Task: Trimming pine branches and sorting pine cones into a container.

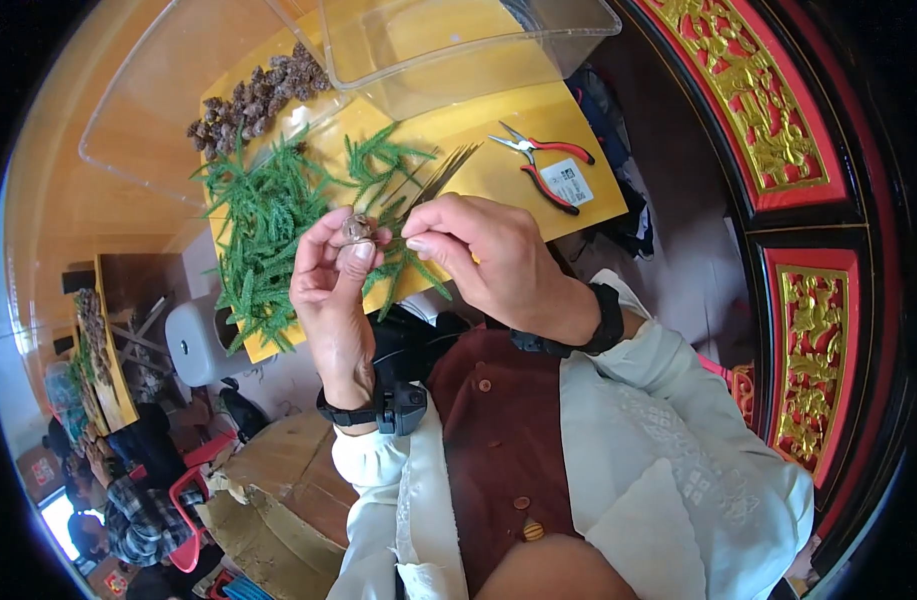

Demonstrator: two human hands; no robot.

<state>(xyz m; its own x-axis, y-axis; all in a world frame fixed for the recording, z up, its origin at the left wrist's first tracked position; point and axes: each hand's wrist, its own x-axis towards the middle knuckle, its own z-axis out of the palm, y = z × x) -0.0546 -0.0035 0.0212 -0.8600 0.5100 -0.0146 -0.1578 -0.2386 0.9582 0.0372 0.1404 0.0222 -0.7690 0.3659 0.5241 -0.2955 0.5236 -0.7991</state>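
Over a yellow table (548, 112), by its near edge: gripping a small brown cone (356, 229) in the left hand (328, 280); pinching with the right hand (493, 250) beside it, cannot tell on what.

- Having sprigs (268, 205) lying on the table (468, 122), left of the fingers (356, 263)
- Facing cones (263, 98) and a tub (428, 78), farther beyond the fingers
- Having pliers (525, 146) and a card (568, 188) lying right of the fingers, farther off

A head-worn fisheye looks down from close above the left hand (330, 282), the right hand (500, 252) and the desk (553, 110).
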